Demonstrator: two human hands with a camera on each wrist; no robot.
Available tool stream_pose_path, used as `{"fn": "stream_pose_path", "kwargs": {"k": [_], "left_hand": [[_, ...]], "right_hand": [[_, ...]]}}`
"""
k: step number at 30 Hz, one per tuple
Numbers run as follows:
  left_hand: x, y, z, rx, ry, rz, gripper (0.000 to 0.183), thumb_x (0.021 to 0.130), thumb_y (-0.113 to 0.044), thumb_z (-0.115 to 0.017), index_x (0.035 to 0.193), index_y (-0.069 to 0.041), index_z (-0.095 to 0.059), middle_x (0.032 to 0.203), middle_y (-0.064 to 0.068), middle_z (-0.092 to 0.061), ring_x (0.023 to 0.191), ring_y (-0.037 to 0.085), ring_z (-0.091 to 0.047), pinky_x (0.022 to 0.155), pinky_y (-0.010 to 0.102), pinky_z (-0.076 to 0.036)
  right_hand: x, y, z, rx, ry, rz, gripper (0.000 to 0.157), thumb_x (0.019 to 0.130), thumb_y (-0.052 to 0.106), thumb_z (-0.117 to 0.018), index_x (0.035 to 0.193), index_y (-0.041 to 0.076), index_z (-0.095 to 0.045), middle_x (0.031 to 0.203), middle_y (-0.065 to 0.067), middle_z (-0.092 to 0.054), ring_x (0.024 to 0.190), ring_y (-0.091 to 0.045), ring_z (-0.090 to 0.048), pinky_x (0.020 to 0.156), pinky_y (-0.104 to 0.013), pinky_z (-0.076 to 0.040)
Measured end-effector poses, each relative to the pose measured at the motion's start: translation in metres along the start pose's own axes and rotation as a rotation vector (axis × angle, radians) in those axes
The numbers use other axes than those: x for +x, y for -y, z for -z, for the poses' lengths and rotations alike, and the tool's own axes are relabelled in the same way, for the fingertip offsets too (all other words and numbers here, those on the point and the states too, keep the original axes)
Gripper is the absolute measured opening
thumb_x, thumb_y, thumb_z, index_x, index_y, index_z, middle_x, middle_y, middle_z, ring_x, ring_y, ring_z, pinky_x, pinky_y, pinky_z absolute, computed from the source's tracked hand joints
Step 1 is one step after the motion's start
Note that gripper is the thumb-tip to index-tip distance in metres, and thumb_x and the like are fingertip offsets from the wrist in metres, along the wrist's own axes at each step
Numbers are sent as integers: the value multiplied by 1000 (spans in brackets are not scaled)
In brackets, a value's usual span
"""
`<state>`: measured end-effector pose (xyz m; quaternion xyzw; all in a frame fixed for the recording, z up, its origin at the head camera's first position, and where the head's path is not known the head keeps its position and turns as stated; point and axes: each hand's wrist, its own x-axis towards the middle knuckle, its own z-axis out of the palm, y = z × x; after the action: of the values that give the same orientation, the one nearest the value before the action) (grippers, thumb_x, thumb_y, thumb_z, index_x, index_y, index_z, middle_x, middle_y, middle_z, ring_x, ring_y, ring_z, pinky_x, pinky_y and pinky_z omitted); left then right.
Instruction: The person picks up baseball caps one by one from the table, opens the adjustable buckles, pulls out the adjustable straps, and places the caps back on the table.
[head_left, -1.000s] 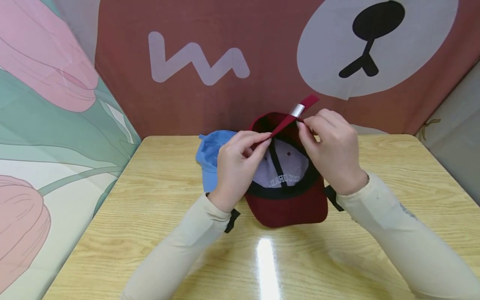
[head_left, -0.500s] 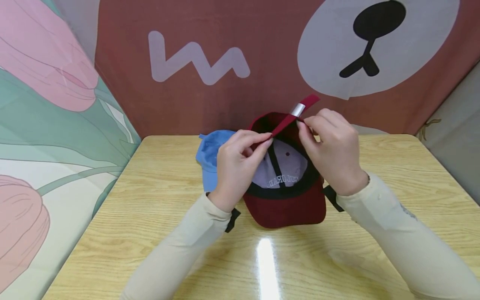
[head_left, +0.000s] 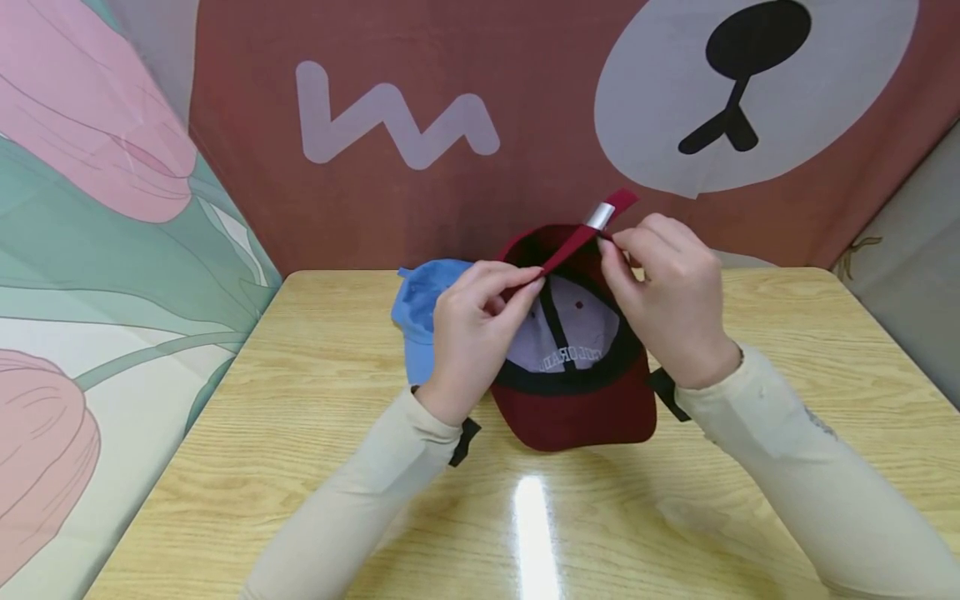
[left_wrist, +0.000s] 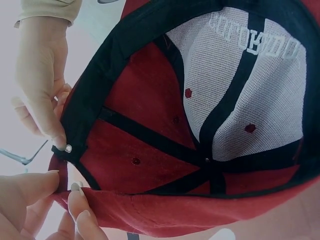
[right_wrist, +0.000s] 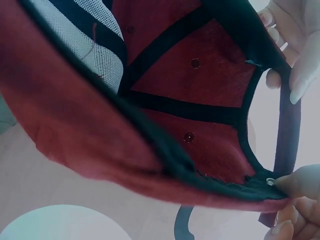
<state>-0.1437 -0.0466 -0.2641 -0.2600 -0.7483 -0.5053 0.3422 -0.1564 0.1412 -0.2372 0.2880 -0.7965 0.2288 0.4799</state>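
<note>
Between the hands a dark red baseball cap (head_left: 573,421) is held with its inside toward me and its brim low. Pale mesh (left_wrist: 235,90) with reversed white lettering shows inside it. My left hand (head_left: 480,333) pinches the red back strap (head_left: 567,250) between thumb and fingertips, at the left side of the opening. Opposite, my right hand (head_left: 667,292) pinches the cap's edge beside the silver buckle (head_left: 601,216). The strap runs through this buckle, and its free end sticks out up and to the right. In the right wrist view the strap (right_wrist: 288,125) spans the gap between both hands.
A light blue cap (head_left: 420,312) lies on the wooden table (head_left: 300,417) at the back left, partly hidden behind my left hand. A brown printed cloth (head_left: 525,100) hangs behind the table's far edge. Flower-printed cloth (head_left: 112,292) covers the left side.
My right hand and the buckle have shifted slightly right and up. The cap's brim has swung a little to the left, then back right. My left hand has stayed in place.
</note>
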Motion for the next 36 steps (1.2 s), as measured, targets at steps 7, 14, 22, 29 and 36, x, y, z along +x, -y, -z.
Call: {"fn": "stream_pose_path", "kwargs": {"k": [7, 14, 22, 29, 36], "left_hand": [[0, 1, 0, -9, 0, 1, 14, 84, -5, -75, 97, -1, -77, 88, 8, -70, 56, 12, -50, 50, 22, -40], [2, 1, 0, -16, -3, -4, 14, 84, -4, -75, 97, 0, -77, 88, 8, -69, 55, 13, -51, 51, 22, -40], [2, 0, 1, -11, 6, -5, 14, 84, -4, -76, 97, -1, -77, 90, 8, -69, 56, 13, -51, 52, 23, -41], [1, 0, 1, -14, 7, -7, 13, 85, -5, -75, 97, -1, -77, 90, 8, -70, 58, 13, -52, 52, 25, -42], [0, 2, 1, -26, -8, -18, 12, 84, -3, -75, 95, 0, -77, 89, 9, -70, 58, 13, -53, 53, 23, -42]], "right_hand": [[1, -1, 1, -15, 22, -3, 15, 89, 4, -67, 82, -9, -66, 71, -19, -59, 63, -27, -51, 57, -37, -46], [3, -1, -1, 14, -35, -31, 11, 87, 0, -67, 81, -9, -66, 70, -19, -58, 62, -28, -49, 57, -38, -42], [3, 1, -1, 37, -84, -78, 8, 87, -2, -67, 81, -8, -68, 69, -18, -57, 62, -27, -48, 58, -34, -36], [3, 0, -3, 52, -102, -92, 8, 86, -2, -67, 80, -7, -68, 69, -18, -57, 62, -28, -48, 59, -33, -35], [3, -1, -2, 53, -112, -108, 9, 87, -2, -66, 80, -7, -68, 69, -18, -58, 62, -28, -48, 59, -33, -34]]}}
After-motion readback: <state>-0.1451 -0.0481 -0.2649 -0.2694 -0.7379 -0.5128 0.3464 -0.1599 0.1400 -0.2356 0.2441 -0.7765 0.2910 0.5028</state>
